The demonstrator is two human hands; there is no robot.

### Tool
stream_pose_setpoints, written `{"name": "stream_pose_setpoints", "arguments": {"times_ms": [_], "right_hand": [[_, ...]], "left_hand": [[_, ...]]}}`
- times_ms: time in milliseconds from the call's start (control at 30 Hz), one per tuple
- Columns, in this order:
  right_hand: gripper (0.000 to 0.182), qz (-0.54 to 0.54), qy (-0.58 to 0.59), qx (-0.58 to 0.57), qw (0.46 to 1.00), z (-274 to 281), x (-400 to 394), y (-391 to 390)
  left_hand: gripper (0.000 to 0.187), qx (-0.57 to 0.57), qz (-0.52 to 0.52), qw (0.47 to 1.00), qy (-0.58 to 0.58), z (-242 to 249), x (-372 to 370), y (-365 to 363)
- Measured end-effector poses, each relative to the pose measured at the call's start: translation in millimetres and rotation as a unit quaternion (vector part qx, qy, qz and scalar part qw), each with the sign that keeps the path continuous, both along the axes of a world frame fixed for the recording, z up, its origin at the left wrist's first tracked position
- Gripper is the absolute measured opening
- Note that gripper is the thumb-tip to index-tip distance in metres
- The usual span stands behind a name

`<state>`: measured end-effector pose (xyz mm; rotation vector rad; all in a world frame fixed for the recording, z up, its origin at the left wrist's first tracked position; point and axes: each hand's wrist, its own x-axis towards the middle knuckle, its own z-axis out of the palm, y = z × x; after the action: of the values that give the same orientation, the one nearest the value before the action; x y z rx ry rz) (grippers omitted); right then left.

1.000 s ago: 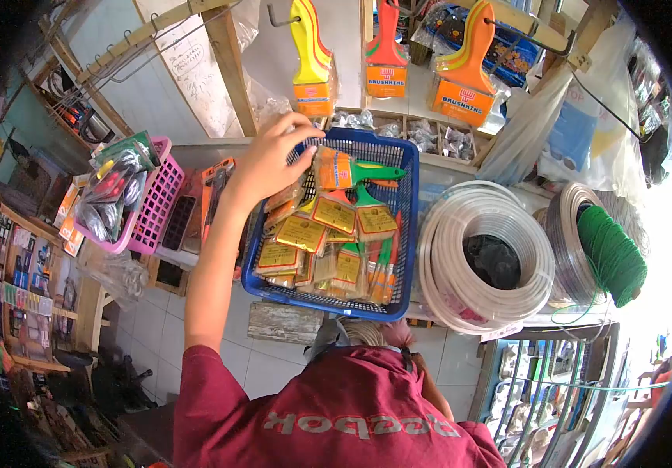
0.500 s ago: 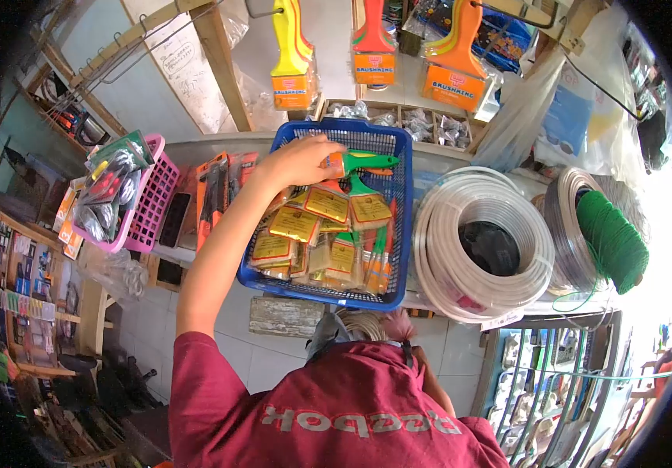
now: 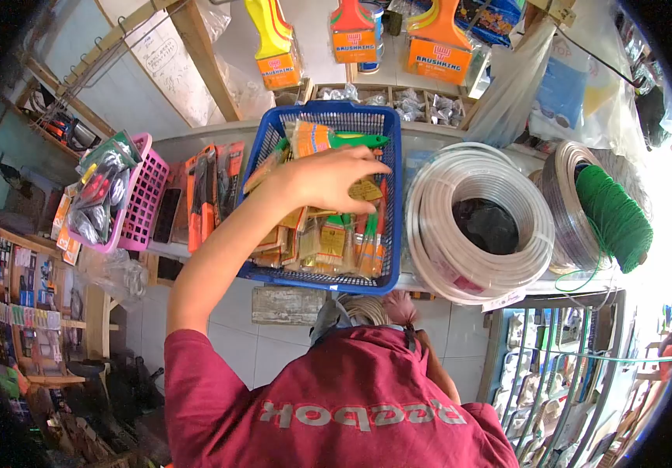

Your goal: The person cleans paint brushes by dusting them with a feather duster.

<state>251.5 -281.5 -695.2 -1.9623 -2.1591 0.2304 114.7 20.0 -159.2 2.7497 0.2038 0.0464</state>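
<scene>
My left hand (image 3: 328, 179) reaches over a blue plastic basket (image 3: 393, 226) full of wrapped paintbrushes. Its thumb and fingers are spread, with no brush held between them. Just beyond the knuckles lies a green-handled paintbrush (image 3: 359, 140) with an orange-and-white label, at the basket's far side. Below my hand are several brushes in yellow-labelled wrappers (image 3: 331, 240), partly covered by my palm and wrist. Orange-labelled brushes (image 3: 371, 260) stand along the near right corner. My right forearm shows beside the maroon shirt (image 3: 367, 374), but the hand itself is hidden.
Right of the basket sit coils of white cable (image 3: 437, 234) and a green rope bundle (image 3: 613, 218). A pink basket (image 3: 145, 191) and orange-handled tools (image 3: 203, 191) are on the left. Wide brushes (image 3: 439, 54) hang overhead beyond the counter.
My left hand has let go of the green-handled paintbrush, which now lies at the basket's far side. The hand has moved nearer to me, over the yellow-labelled brushes, and its fingers have spread.
</scene>
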Motion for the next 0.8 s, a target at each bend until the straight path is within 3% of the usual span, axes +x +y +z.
{"name": "stream_pose_setpoints", "arguments": {"times_ms": [133,233,367,600,700,733,800], "right_hand": [[0.029,-0.003,0.007,-0.011,1.0,1.6,-2.9,-4.4],[0.029,-0.008,0.011,-0.02,1.0,3.7,-2.7,-4.4],[0.029,-0.013,0.021,-0.033,0.999,4.3,-6.1,-7.1],[0.029,-0.02,0.036,-0.061,0.997,6.2,-11.4,-6.9],[0.028,-0.027,0.049,-0.083,0.995,6.9,-15.4,-9.2],[0.028,-0.03,0.055,-0.091,0.994,7.9,-16.1,-10.6],[0.028,-0.037,0.066,-0.117,0.99,11.1,-18.7,-14.8]], "left_hand": [[0.067,0.068,0.026,0.987,0.141,-1.7,3.5,-22.6],[0.071,0.081,0.042,0.985,0.148,-9.6,-3.8,-25.1],[0.069,0.114,0.017,0.988,0.105,-23.2,-10.4,-22.5],[0.043,0.175,0.024,0.984,0.015,-38.7,-11.2,-34.5],[0.039,0.058,0.015,0.992,0.115,-2.8,-8.7,-29.8],[0.037,0.018,0.055,0.978,0.199,22.9,-2.7,-29.3],[0.041,0.059,0.047,0.996,0.043,2.8,-2.2,8.8]]}}
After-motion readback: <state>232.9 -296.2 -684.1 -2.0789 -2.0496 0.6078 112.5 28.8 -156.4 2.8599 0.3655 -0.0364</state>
